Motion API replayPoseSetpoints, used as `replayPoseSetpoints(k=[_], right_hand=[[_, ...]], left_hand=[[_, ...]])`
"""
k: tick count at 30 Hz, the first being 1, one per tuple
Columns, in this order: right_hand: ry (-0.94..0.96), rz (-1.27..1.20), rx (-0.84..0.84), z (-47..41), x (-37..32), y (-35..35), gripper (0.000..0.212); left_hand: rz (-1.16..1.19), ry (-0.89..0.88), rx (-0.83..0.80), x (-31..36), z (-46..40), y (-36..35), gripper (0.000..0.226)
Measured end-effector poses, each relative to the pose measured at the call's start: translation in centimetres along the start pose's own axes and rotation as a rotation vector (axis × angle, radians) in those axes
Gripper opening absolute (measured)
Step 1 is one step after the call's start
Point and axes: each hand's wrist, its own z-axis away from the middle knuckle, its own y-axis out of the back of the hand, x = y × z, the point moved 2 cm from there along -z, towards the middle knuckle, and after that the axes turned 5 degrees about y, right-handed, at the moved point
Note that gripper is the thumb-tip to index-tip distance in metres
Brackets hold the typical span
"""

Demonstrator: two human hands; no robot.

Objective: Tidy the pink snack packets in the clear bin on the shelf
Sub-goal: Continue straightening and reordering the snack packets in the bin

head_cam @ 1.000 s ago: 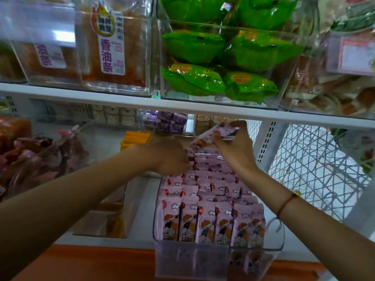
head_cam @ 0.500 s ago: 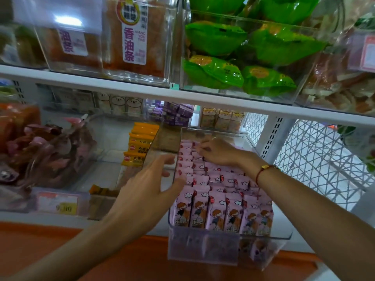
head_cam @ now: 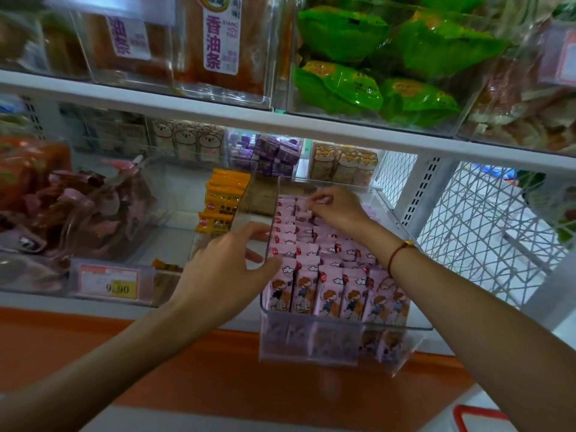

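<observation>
Pink cartoon-printed snack packets (head_cam: 330,291) are pinched at the rear of the clear plastic bin (head_cam: 311,344) by the right hand (head_cam: 336,210); its left wall is touched by the spread left hand (head_cam: 224,269).

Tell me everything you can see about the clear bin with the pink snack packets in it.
The clear bin looks like transparent plastic, long and open-topped, its front end jutting past the shelf edge. Pink snack packets with a cartoon figure stand upright in rows and nearly fill it. The left hand rests against its left wall; the right hand reaches inside near the back, fingertips on a packet.
</observation>
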Motion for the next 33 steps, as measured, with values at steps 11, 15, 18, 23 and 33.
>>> replayPoseSetpoints(k=[11, 15, 18, 23, 33], right_hand=[[-0.059, -0.608, 0.694, 8.1, -5.4, 3.3, 0.004], [-0.194, -0.763, 0.535, 11.4, -6.0, 3.8, 0.008], [-0.238, -0.883, 0.394, 13.2, -6.5, 3.5, 0.012], [-0.279, -0.924, 0.349, 13.9, -6.7, 3.8, 0.01], [-0.131, -0.96, 0.012, 13.8, -7.6, 3.6, 0.02]], left_hand=[[0.222, -0.046, 0.145, 2.7, -2.4, 1.7, 0.03], [0.284, -0.137, 0.001, 4.0, -0.2, 0.6, 0.051], [0.161, -0.243, -0.039, 3.8, 1.5, -0.1, 0.06], [0.092, -0.358, 0.028, 3.6, 1.9, 0.6, 0.064], [0.135, -0.296, 0.055, 3.7, 2.1, 0.0, 0.05]])
